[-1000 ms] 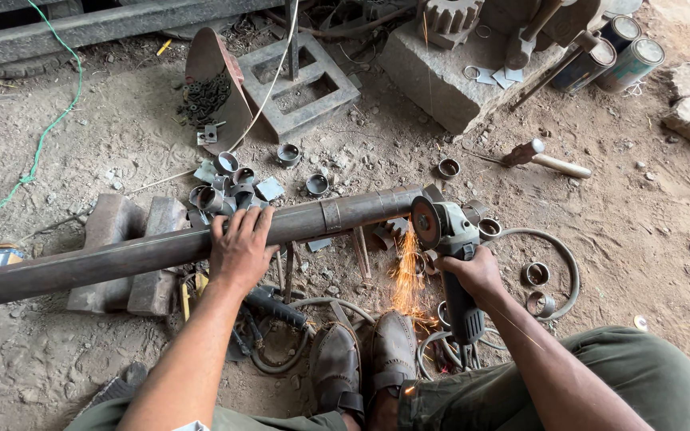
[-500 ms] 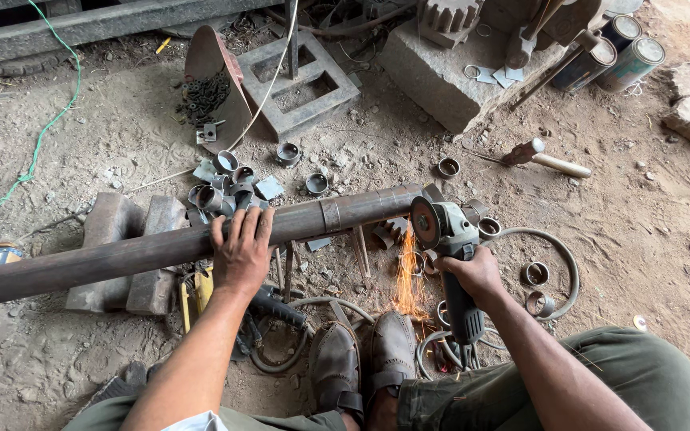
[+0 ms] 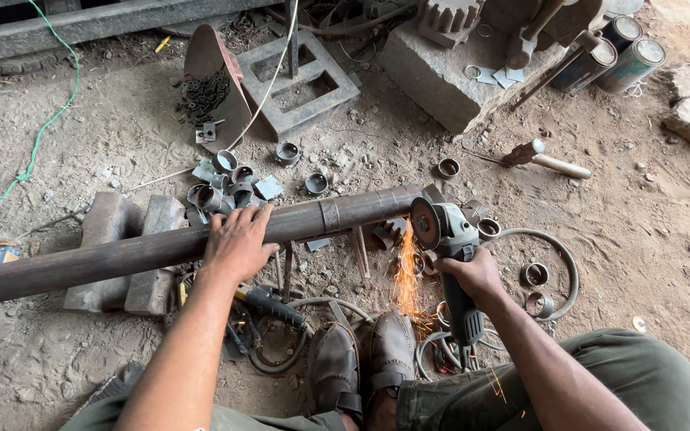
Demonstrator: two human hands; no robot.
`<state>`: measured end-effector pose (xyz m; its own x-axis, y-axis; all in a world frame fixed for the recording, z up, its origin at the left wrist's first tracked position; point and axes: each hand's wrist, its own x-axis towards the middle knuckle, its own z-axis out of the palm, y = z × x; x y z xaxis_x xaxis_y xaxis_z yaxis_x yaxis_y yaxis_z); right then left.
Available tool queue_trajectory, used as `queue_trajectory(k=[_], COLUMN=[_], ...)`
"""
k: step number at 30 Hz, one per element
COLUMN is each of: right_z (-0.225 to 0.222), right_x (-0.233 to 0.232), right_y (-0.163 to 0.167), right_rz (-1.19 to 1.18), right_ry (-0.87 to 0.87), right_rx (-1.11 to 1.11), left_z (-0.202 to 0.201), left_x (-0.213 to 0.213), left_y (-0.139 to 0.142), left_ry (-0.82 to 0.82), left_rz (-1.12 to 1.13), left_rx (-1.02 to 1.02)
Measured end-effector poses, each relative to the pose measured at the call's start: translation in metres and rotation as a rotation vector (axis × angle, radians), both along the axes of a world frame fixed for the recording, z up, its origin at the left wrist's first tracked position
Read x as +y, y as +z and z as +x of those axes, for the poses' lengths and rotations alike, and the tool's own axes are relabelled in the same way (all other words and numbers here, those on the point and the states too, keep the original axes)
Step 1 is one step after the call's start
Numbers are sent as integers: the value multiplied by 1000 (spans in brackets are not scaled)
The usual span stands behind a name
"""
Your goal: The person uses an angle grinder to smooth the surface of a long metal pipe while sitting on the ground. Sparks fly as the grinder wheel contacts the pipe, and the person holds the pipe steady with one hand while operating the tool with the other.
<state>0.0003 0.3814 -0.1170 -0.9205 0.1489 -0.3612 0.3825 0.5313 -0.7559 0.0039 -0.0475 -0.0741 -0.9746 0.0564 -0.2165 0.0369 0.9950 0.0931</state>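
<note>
Left hand (image 3: 237, 239) flat on long rusty brown steel pipe (image 3: 161, 247), fingers spread, wrapped over the top, pinning it down. Pipe lying across two grey metal blocks (image 3: 125, 239) on the dirt floor, running from left edge to centre. Right hand (image 3: 473, 275) closed round body of grey-green angle grinder (image 3: 449, 255), fingers curled tight on the grip. Grinder disc (image 3: 423, 223) touching pipe's right end, orange sparks (image 3: 407, 275) streaming down onto worn brown shoes (image 3: 365, 359). Cut short pipe rings (image 3: 225, 187) scattered just behind the pipe. Wooden-handled hammer (image 3: 545, 160) well apart, upper right, near grey stone block (image 3: 449, 76).
</note>
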Motion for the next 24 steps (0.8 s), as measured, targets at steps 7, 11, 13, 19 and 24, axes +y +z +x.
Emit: queue_trajectory(k=[7, 11, 13, 19, 24], right_z=[1, 0, 0, 1, -1], right_x=[0, 0, 0, 1, 2], right_y=[0, -1, -1, -2, -6], right_rz=[-77, -57, -38, -52, -100], right_ry=[-16, -21, -17, -15, -37], right_rx=[-10, -11, 9, -21, -30], left_z=[4, 9, 11, 16, 19], left_x=[-1, 0, 1, 3, 6], left_y=[-9, -12, -13, -17, -22], left_ry=[-25, -30, -36, -47, -45], left_rz=[18, 13, -1, -3, -21], left_rx=[93, 179, 227, 313, 412])
